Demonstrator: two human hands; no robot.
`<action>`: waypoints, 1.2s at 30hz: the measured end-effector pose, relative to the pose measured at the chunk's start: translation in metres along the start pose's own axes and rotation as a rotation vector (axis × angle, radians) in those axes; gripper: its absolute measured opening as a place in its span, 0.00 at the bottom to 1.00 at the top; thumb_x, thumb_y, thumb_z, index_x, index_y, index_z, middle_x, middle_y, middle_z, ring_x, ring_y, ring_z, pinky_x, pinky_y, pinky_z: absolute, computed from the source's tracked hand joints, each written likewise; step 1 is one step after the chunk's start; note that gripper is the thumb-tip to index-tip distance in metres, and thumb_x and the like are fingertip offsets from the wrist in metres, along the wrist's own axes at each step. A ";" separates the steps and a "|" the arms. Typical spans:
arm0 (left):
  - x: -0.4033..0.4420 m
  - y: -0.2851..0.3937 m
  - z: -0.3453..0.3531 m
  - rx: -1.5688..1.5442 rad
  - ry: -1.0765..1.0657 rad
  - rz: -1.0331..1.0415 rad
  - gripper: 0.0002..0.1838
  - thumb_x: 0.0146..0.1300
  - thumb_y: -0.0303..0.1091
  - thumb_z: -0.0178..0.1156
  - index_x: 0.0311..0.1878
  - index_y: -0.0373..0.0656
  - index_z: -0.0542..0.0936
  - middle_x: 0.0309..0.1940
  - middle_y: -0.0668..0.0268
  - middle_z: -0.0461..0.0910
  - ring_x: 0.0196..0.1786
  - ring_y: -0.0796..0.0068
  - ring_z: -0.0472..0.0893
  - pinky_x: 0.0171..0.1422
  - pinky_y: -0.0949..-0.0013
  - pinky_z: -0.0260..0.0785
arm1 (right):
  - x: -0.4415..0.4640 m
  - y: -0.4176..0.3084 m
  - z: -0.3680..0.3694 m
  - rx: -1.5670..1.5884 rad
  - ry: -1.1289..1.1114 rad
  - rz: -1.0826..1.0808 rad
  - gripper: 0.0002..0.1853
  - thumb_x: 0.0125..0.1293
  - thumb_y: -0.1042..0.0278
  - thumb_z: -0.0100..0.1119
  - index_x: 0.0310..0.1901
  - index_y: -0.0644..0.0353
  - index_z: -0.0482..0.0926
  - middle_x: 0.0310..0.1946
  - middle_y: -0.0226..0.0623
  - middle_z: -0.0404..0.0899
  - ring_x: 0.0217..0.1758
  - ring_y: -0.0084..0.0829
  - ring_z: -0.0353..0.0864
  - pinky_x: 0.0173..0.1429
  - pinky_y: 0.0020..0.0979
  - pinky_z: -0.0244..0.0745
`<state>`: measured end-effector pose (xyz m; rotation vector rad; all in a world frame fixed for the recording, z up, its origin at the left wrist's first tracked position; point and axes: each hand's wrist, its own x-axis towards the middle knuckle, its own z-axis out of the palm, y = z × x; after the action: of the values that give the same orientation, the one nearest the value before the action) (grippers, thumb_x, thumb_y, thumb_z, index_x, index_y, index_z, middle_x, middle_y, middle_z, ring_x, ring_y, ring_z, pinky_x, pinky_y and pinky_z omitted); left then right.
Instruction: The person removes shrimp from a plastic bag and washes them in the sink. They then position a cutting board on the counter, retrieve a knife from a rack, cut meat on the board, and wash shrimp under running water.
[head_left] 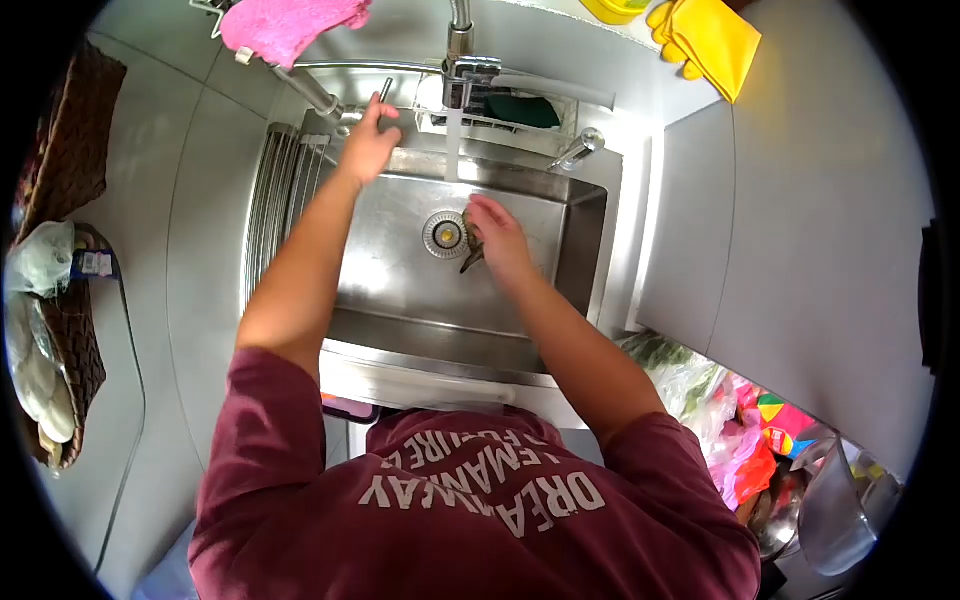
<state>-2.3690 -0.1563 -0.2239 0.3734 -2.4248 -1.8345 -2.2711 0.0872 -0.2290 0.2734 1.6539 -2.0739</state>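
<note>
My left hand (369, 148) is at the back left of the steel sink (400, 270). Its fingers are apart, and a fingertip is at the slim metal tap lever (386, 89); firm contact is hard to tell. Water (452, 145) runs from the tap (460, 75) into the basin. Over the basin, just right of the round drain strainer (445, 236), my right hand (500, 237) has its fingers closed on a small, dark greenish-brown, elongated thing (473, 263). Its lower end sticks out below the fingers. The hand covers the rest, so its kind cannot be made out.
Behind the tap, a wire rack (568, 118) holds a dark green pad (522, 111). A pump dispenser (580, 148) stands at the back right. A rolled drying rack (268, 215) lines the left rim. Pink cloth (292, 28) and yellow gloves (706, 45) hang above.
</note>
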 end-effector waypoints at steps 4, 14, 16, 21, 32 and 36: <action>-0.093 -0.004 0.045 -0.165 0.031 -0.084 0.13 0.68 0.39 0.49 0.50 0.43 0.75 0.34 0.67 0.77 0.33 0.75 0.76 0.38 0.75 0.71 | -0.004 -0.006 0.041 0.186 0.021 -0.045 0.14 0.70 0.62 0.54 0.48 0.63 0.78 0.41 0.33 0.80 0.44 0.24 0.77 0.50 0.26 0.72; -0.160 0.012 0.081 -1.148 -0.400 -0.390 0.25 0.67 0.57 0.49 0.43 0.41 0.76 0.31 0.65 0.76 0.30 0.71 0.75 0.35 0.67 0.71 | -0.033 -0.036 0.090 -0.609 0.175 -0.365 0.07 0.64 0.65 0.56 0.32 0.58 0.76 0.19 0.35 0.74 0.20 0.27 0.72 0.26 0.31 0.65; -0.154 -0.008 0.072 -1.117 -0.533 -0.496 0.23 0.69 0.54 0.46 0.44 0.41 0.75 0.32 0.64 0.77 0.35 0.70 0.77 0.41 0.68 0.71 | -0.029 -0.019 0.086 -0.505 0.147 -0.712 0.06 0.63 0.67 0.55 0.33 0.58 0.76 0.22 0.39 0.75 0.24 0.34 0.75 0.30 0.35 0.69; -0.161 -0.002 0.044 -0.641 -0.399 -0.643 0.16 0.72 0.41 0.48 0.51 0.39 0.75 0.43 0.64 0.81 0.46 0.73 0.78 0.52 0.70 0.67 | -0.004 0.020 0.023 -0.915 -0.036 -0.959 0.06 0.62 0.65 0.56 0.32 0.56 0.78 0.29 0.43 0.78 0.32 0.44 0.78 0.39 0.41 0.74; -0.186 -0.075 0.018 0.045 -0.085 -0.755 0.22 0.68 0.53 0.54 0.33 0.41 0.81 0.36 0.65 0.80 0.44 0.73 0.74 0.53 0.67 0.63 | 0.040 0.134 -0.076 -1.717 0.002 -0.303 0.09 0.62 0.62 0.53 0.36 0.54 0.82 0.37 0.37 0.82 0.45 0.38 0.79 0.49 0.40 0.71; -0.202 -0.057 0.016 -0.084 -0.094 -0.697 0.22 0.70 0.52 0.51 0.37 0.42 0.81 0.41 0.65 0.79 0.49 0.73 0.73 0.56 0.66 0.63 | 0.063 0.164 -0.082 -1.753 -0.006 -0.292 0.12 0.63 0.66 0.47 0.39 0.53 0.82 0.46 0.36 0.79 0.54 0.37 0.73 0.57 0.41 0.66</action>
<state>-2.1683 -0.1071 -0.2660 1.2824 -2.4482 -2.2151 -2.2588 0.1245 -0.4188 -0.5705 2.8214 -0.1321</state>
